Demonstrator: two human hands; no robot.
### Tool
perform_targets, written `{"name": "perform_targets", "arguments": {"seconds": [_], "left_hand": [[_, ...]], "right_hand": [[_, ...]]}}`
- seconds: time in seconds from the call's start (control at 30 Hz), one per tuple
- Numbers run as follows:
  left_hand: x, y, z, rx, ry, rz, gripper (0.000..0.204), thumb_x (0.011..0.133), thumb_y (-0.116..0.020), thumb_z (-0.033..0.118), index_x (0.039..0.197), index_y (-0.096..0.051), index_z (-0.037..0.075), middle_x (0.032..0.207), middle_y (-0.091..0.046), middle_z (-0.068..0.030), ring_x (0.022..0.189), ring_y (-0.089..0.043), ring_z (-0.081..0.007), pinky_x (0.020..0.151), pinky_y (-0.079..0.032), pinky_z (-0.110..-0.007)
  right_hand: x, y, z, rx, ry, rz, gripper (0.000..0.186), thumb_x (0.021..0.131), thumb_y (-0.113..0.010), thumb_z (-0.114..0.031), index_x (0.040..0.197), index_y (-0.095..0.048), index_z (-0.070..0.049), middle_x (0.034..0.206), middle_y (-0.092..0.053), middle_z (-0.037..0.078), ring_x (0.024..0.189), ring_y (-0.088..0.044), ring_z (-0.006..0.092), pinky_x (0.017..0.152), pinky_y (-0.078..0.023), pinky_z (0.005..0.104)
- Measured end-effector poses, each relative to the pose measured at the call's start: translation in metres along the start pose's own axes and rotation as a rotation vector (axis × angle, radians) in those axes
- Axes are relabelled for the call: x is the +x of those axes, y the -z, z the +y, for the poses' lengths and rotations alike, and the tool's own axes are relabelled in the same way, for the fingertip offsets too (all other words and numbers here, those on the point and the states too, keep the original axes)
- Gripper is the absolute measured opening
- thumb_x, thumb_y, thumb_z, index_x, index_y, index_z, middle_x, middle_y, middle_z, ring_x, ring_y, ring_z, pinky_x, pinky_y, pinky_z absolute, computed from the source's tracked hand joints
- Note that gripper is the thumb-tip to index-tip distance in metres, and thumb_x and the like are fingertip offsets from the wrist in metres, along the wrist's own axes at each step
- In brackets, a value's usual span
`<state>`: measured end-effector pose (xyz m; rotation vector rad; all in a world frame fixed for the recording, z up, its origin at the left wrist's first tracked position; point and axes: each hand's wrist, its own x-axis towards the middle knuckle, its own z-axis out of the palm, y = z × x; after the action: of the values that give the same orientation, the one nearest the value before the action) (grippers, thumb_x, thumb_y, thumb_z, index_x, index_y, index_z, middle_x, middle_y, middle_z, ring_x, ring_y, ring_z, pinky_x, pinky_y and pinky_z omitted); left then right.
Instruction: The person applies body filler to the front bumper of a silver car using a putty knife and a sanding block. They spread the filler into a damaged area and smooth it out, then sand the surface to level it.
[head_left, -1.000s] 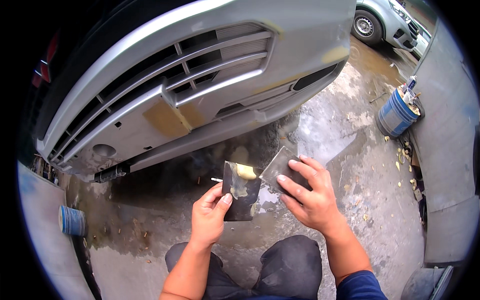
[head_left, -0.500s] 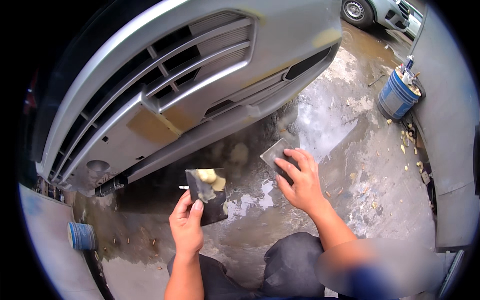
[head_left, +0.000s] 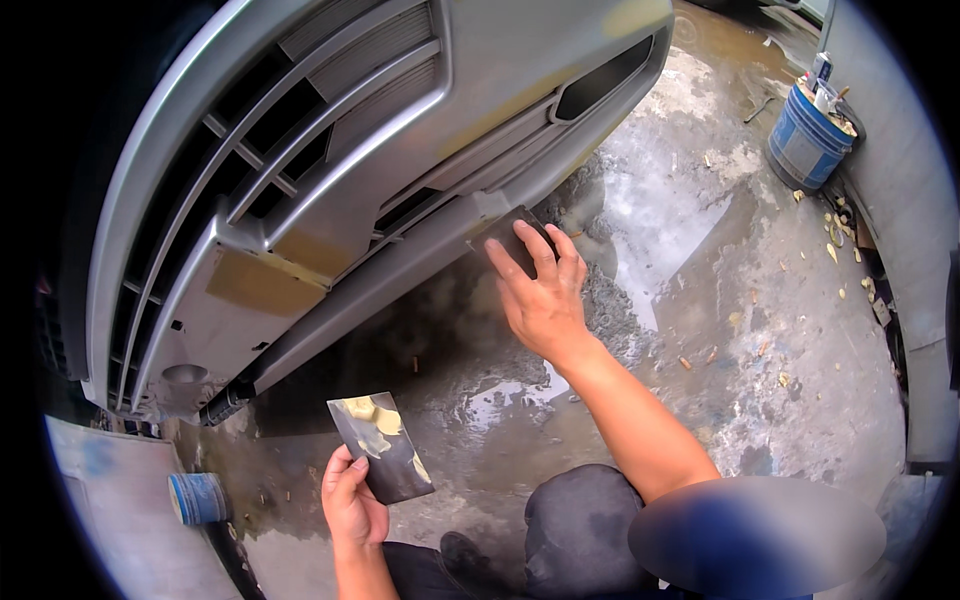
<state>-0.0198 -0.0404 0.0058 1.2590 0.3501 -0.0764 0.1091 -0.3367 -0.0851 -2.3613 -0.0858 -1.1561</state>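
Note:
My left hand (head_left: pixel 350 500) grips the lower left edge of a dark, flat rectangular plate (head_left: pixel 398 475), thumb on top. Pale yellow putty (head_left: pixel 375 418) is smeared over its upper part, with a smaller dab along the right edge. Under my right hand (head_left: pixel 545 290) is a thin dark spreader (head_left: pixel 520 240), the fingers spread over its face. It is at the lower lip of a silver car bumper (head_left: pixel 545 50); whether it touches the bumper, I cannot tell. Tan filler patches (head_left: pixel 262 285) mark the bumper below its grille.
A blue bucket (head_left: pixel 810 140) stuffed with tools and scraps stands by the panel at right. Another blue bucket (head_left: pixel 198 498) is at left. Puddles and litter mark the wet concrete floor (head_left: pixel 690 400). My knee (head_left: pixel 585 530) is bent below.
My right hand has moved up and left with the spreader to the bumper's lower lip. My left hand has lowered and tilted the plate. The view has shifted, with the bumper now further left.

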Motion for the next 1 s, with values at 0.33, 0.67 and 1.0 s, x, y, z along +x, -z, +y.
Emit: {"name": "perform_targets", "arguments": {"seconds": [0.33, 0.67, 1.0], "left_hand": [[0.003, 0.0, -0.007, 0.008, 0.032, -0.002, 0.024, 0.086, -0.054, -0.001, 0.109, -0.062, -0.004, 0.107, -0.069, -0.0123, 0.101, -0.063, -0.0189, 0.097, -0.046, -0.032], [0.004, 0.002, -0.012, 0.023, 0.033, 0.008, 0.024, 0.086, -0.054, -0.001, 0.109, -0.062, -0.004, 0.106, -0.069, -0.0119, 0.1, -0.063, -0.0187, 0.096, -0.047, -0.032], [0.003, -0.003, -0.011, 0.023, 0.046, 0.0, 0.024, 0.087, -0.054, -0.001, 0.109, -0.061, -0.005, 0.107, -0.069, -0.0122, 0.1, -0.063, -0.0187, 0.096, -0.047, -0.032]], "right_hand": [[0.003, -0.019, 0.001, -0.026, 0.035, 0.043, 0.056, 0.076, -0.069, -0.007, 0.128, -0.063, -0.027, 0.143, -0.043, 0.008, 0.129, -0.037, 0.0399, 0.1, -0.035, 0.0531], [0.001, -0.02, -0.002, -0.025, 0.036, 0.07, 0.053, 0.076, -0.069, -0.008, 0.126, -0.064, -0.025, 0.141, -0.045, 0.008, 0.128, -0.038, 0.0392, 0.099, -0.034, 0.0519], [-0.001, -0.017, 0.005, 0.017, 0.01, 0.075, 0.052, 0.076, -0.069, -0.006, 0.125, -0.065, -0.024, 0.139, -0.046, 0.009, 0.128, -0.038, 0.0394, 0.1, -0.034, 0.0519]]}}
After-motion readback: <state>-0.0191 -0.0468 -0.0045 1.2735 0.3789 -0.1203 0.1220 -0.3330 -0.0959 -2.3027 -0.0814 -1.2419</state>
